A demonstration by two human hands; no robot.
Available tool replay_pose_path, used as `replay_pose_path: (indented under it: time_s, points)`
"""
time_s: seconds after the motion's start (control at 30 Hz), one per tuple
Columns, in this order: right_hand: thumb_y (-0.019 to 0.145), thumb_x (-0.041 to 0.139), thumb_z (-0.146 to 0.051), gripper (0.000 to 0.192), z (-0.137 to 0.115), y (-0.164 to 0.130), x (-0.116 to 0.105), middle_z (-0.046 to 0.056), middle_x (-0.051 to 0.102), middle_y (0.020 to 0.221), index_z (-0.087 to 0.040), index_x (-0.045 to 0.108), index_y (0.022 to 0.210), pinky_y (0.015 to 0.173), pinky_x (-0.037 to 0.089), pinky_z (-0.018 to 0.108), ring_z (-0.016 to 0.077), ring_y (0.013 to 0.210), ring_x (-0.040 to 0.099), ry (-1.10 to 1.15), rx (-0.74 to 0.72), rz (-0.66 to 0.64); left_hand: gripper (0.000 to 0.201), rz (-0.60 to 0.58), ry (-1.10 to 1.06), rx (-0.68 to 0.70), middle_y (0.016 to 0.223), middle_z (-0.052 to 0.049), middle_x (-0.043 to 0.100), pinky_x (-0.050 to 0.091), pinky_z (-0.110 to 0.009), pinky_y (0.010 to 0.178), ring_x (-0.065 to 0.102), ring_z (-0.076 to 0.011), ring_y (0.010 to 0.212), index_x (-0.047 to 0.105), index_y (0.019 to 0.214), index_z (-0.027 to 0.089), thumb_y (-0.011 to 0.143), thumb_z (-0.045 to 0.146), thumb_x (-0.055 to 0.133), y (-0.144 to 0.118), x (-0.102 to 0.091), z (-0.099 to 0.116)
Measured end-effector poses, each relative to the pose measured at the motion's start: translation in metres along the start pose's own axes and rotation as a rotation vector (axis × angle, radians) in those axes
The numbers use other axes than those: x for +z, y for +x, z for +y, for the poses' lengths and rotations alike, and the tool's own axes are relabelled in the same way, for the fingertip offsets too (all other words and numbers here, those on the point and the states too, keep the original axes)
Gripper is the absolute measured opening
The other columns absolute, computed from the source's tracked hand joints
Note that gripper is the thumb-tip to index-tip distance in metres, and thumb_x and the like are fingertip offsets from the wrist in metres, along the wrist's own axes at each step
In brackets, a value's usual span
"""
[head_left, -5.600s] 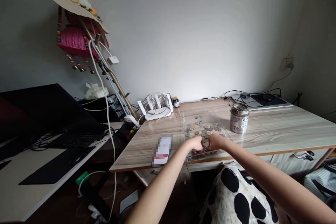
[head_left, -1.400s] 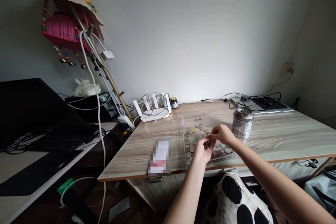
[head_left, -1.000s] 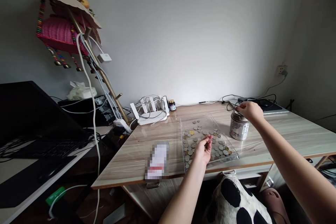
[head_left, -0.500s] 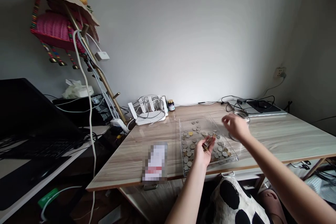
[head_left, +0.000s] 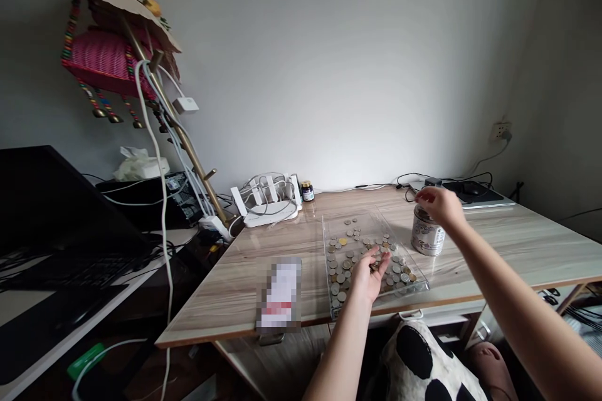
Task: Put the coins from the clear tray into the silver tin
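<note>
Left hand (head_left: pixel 368 276): it is lying palm up over the tray, fingers loosely curled. A few coins are sitting in the palm, so the grip is cupping them, not squeezing.
Right hand (head_left: pixel 437 205): it is reaching out over the top of the tin. The fingers are bunched close together, a narrow grip. I cannot tell if a coin is pinched in them.
Tin (head_left: pixel 427 232): a round, shiny metal can with a printed band. It is standing upright on the surface, just to the right of the tray.
Coins (head_left: pixel 345 257): small, flat, round metal bits, mostly grey, a few yellow. They are lying spread out inside the tray.
Tray (head_left: pixel 335 229): clear, smooth plastic, shaped like a rectangle with low walls. It is sitting near the front edge of the surface.
Surface (head_left: pixel 508 244): pale wood with long stripes, smooth and a bit glossy.
Paper (head_left: pixel 279 293): a flat white slip with a red band, blurred, lying left of the tray.
Router (head_left: pixel 266 199): white plastic with thin flat sticks, wires looping over it, at the back.
Jar (head_left: pixel 307 191): tiny and dark, beside the router.
</note>
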State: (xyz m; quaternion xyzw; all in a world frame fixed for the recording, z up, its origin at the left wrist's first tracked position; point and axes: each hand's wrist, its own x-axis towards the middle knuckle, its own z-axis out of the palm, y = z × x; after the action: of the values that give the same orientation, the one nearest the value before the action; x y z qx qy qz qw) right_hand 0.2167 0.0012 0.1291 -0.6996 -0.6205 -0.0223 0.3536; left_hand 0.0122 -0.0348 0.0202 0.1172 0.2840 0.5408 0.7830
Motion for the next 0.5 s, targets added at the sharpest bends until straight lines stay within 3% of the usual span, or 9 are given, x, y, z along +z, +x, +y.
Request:
replay_pose_path:
  time_s: [0.1,0.23,0.3,0.37,0.43,0.5]
  points:
    - [0.063,0.056,-0.031,0.017,0.027,0.020,-0.014,0.002,0.064,0.076,-0.023,0.066,0.073,0.053,0.037,0.023,0.0155,0.068,0.055,-0.216,0.113,-0.052,0.032,-0.036,0.054,0.023,0.087,-0.019,0.063,0.052,-0.029,0.075,0.061,-0.0231,0.089,0.056,0.094,0.002,0.067,-0.003,0.040,0.000,0.000,0.000]
    - [0.063,0.054,-0.031,0.017,0.041,0.026,-0.013,0.003,0.063,0.078,-0.024,0.067,0.072,0.052,0.036,0.023,0.0157,0.067,0.054,-0.308,0.108,-0.129,0.030,-0.075,0.114,0.064,0.094,-0.019,0.063,0.051,-0.026,0.075,0.061,-0.0214,0.090,0.055,0.098,0.004,0.070,0.000,0.045,-0.003,0.002,0.000]
    - [0.064,0.054,-0.034,0.018,0.037,0.024,-0.012,0.004,0.063,0.078,-0.024,0.067,0.073,0.052,0.036,0.024,0.0165,0.068,0.055,-0.327,0.100,-0.140,0.030,-0.083,0.143,0.080,0.096,-0.018,0.063,0.051,-0.025,0.074,0.061,-0.0207,0.089,0.055,0.100,0.005,0.071,0.001,0.047,-0.004,0.003,0.000]
    - [0.067,0.052,-0.036,0.022,0.027,0.018,-0.012,0.005,0.063,0.079,-0.023,0.067,0.078,0.054,0.037,0.025,0.0179,0.072,0.055,-0.330,0.063,-0.068,0.033,-0.084,0.153,0.086,0.097,-0.017,0.063,0.051,-0.024,0.072,0.062,-0.0200,0.088,0.054,0.103,0.008,0.071,0.001,0.050,-0.005,0.004,0.000]
    - [0.073,0.046,-0.037,0.027,0.011,0.004,-0.008,0.006,0.064,0.085,-0.022,0.066,0.086,0.057,0.038,0.025,0.0181,0.077,0.055,-0.278,-0.028,0.065,0.037,-0.066,0.143,0.089,0.096,-0.015,0.064,0.051,-0.023,0.069,0.062,-0.0190,0.087,0.052,0.107,0.010,0.071,0.002,0.051,-0.005,0.004,0.000]
    - [0.077,0.043,-0.035,0.028,-0.007,-0.018,0.002,0.005,0.064,0.088,-0.023,0.064,0.091,0.058,0.039,0.024,0.0161,0.076,0.055,-0.164,-0.152,0.073,0.039,-0.044,0.127,0.088,0.094,-0.013,0.064,0.051,-0.023,0.066,0.063,-0.0181,0.084,0.052,0.109,0.013,0.071,0.002,0.053,-0.003,0.004,-0.001]
